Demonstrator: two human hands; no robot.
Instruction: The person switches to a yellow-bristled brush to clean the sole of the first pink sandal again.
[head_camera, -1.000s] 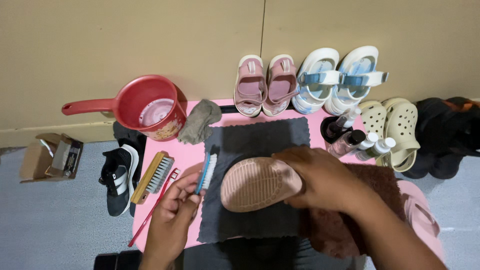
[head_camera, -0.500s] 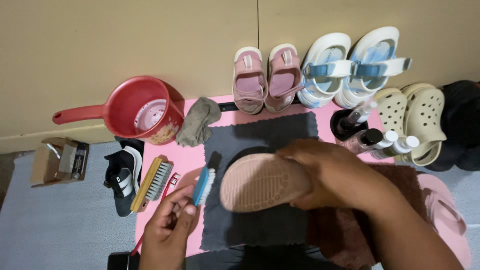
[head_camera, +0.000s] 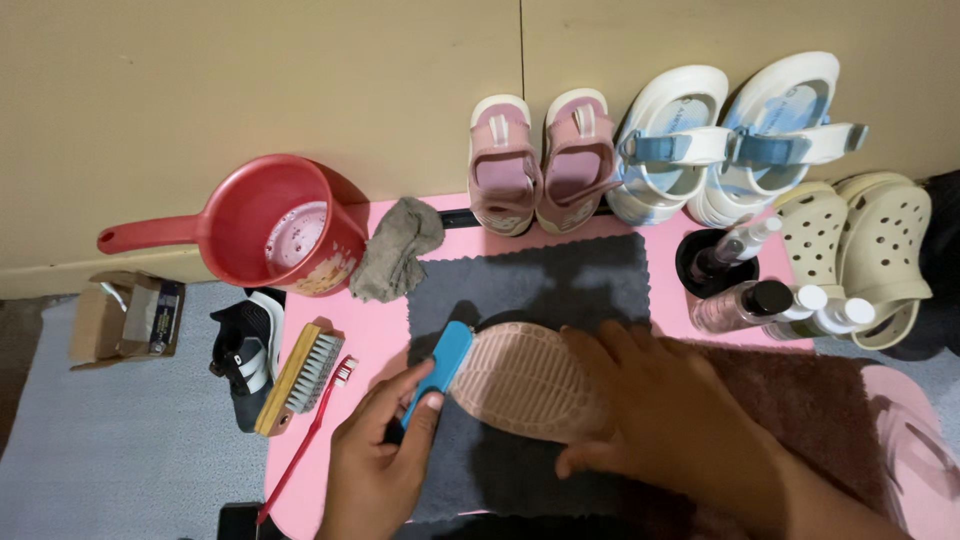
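A pale pink shoe (head_camera: 525, 382) lies sole-up on the dark grey cloth (head_camera: 560, 285) in the middle of the pink mat (head_camera: 345, 345). The right hand (head_camera: 655, 420) lies flat across its heel end, fingers spread and pressing it down. The left hand (head_camera: 375, 460) is closed around a blue-handled brush (head_camera: 440, 368), thumb along the handle, and the brush's far end touches the toe edge of the sole.

Left of the shoe, on the mat, a wooden scrubbing brush (head_camera: 298, 375) lies bristles-up, with a red toothbrush (head_camera: 305, 440) just beside it. Further left, off the mat on the grey floor, sits a black and white sneaker (head_camera: 240, 352), and beyond that a small open cardboard box (head_camera: 125, 318).

Up and left of the shoe stands a red dipper (head_camera: 275, 232) with water in it, a crumpled grey rag (head_camera: 395, 248) touching its side. Against the wall beyond the shoe stand a pair of pink sandals (head_camera: 540, 162) and a pair of white and blue sandals (head_camera: 730, 135). To the shoe's right stand several clear bottles (head_camera: 760, 290), next to cream clogs (head_camera: 860, 250). A maroon towel (head_camera: 830, 400) lies under the right forearm.
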